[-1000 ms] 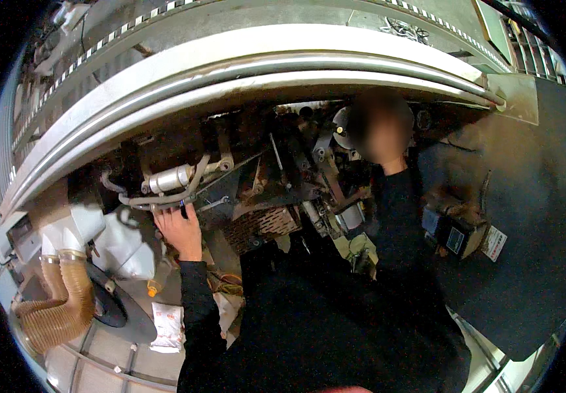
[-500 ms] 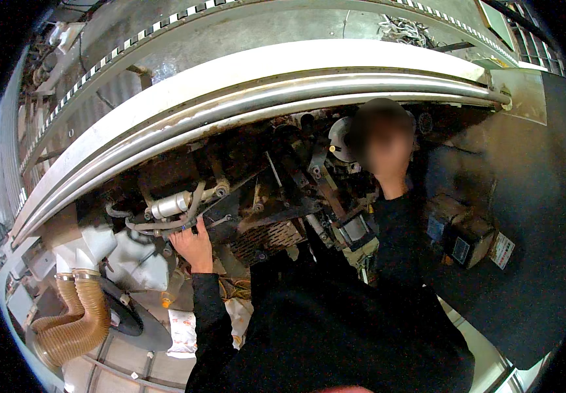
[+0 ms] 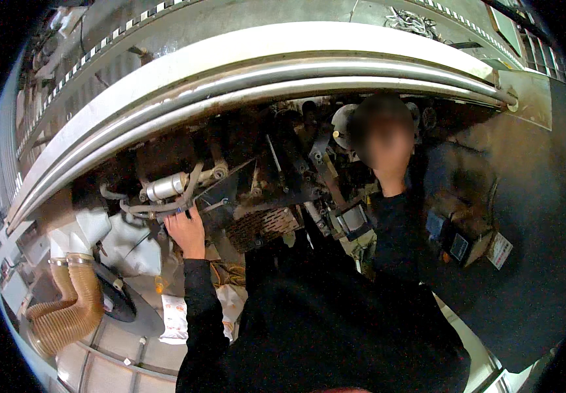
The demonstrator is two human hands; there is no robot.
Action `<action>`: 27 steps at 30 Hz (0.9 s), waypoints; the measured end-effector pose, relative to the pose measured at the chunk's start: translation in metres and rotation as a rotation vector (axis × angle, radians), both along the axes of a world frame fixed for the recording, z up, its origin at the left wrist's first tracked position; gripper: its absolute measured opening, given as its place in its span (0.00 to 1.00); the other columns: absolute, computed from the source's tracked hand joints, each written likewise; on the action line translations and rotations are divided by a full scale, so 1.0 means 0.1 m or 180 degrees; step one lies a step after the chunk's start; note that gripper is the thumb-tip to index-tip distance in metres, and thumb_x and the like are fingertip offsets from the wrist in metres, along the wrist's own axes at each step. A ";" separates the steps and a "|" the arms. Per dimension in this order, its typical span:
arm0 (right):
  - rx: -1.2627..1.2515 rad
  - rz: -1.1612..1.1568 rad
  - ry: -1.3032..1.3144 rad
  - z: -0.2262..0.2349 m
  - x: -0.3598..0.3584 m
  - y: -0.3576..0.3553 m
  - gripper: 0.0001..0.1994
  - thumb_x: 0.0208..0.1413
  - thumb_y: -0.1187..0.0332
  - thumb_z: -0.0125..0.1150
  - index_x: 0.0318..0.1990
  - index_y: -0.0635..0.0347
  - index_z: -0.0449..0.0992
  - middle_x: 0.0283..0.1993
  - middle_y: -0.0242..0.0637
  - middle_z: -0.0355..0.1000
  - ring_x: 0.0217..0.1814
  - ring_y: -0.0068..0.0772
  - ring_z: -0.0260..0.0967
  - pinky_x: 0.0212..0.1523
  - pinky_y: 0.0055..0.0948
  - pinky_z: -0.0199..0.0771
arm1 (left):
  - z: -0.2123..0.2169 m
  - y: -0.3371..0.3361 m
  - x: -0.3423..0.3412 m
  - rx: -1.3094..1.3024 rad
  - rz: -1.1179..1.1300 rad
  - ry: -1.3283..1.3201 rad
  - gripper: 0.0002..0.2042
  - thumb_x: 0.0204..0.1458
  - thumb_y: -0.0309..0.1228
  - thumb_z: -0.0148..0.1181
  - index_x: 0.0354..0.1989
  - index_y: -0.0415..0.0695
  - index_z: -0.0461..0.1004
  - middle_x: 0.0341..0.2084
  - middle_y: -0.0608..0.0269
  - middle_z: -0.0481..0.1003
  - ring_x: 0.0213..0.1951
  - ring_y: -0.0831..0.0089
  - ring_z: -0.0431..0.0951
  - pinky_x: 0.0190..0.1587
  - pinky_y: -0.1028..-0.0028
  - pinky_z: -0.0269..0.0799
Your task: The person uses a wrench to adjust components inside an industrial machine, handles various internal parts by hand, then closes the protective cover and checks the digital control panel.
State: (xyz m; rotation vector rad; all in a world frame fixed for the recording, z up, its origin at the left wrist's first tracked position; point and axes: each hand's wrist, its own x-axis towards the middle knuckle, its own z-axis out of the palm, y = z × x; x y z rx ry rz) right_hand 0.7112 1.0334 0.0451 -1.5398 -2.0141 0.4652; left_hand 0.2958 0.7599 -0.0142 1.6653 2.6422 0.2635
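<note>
Left hand: the left hand reaches up on a black sleeve into the underside of a machine, its fingers curled around a bundle of grey hoses; how firmly it grips cannot be told.
Right hand: not visible; the dark clothing filling the lower middle of the view hides it, so its state cannot be told.
Held thing: the hoses run just beneath a small silver cylinder, left of centre under the curved white rim of the machine.
Just beside: a dark angled bracket lies right of the hand, with a perforated metal grille below it.
Further out: a ribbed tan duct hose curls at lower left beside white moulded housings; a white printed bag lies on the floor below the sleeve.
Other person: someone in dark clothes stands close at centre right, among the linkages.
Risk: a hard pull may strain a hose off its fitting; the bracket's edges sit near the knuckles and could scrape them; the crowded space invites bumping the other person.
</note>
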 end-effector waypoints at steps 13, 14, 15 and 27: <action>-0.1793 0.1583 0.2595 1.00 -0.90 -1.04 0.24 0.66 0.55 0.55 0.50 0.73 0.78 0.53 0.54 0.78 0.57 0.45 0.76 0.63 0.44 0.71 | -0.02 0.01 -0.12 0.0278 -0.0191 -0.0021 0.19 0.62 0.41 0.64 0.51 0.37 0.80 0.51 0.44 0.80 0.53 0.40 0.76 0.59 0.49 0.70; -0.2535 0.1624 0.2858 0.98 -1.14 -1.27 0.24 0.66 0.58 0.56 0.58 0.73 0.74 0.60 0.55 0.74 0.65 0.47 0.73 0.69 0.44 0.67 | -0.01 0.04 -0.13 0.0333 -0.0214 -0.0117 0.19 0.62 0.41 0.65 0.50 0.36 0.81 0.51 0.43 0.80 0.53 0.39 0.76 0.61 0.49 0.69; -0.3188 0.1597 0.3309 0.93 -1.40 -1.48 0.29 0.66 0.59 0.57 0.68 0.72 0.65 0.71 0.55 0.66 0.76 0.47 0.62 0.76 0.45 0.59 | 0.03 0.04 -0.11 0.0238 -0.0208 -0.0122 0.18 0.62 0.39 0.65 0.50 0.36 0.80 0.51 0.42 0.80 0.54 0.39 0.75 0.62 0.48 0.68; -0.2301 -0.0217 0.3400 -0.15 -2.56 -1.97 0.25 0.59 0.64 0.70 0.61 0.60 0.68 0.81 0.67 0.39 0.87 0.56 0.29 0.82 0.46 0.30 | 0.21 0.12 -0.12 0.0392 -0.0600 -0.0208 0.12 0.59 0.36 0.69 0.42 0.39 0.82 0.41 0.49 0.82 0.46 0.44 0.76 0.53 0.51 0.70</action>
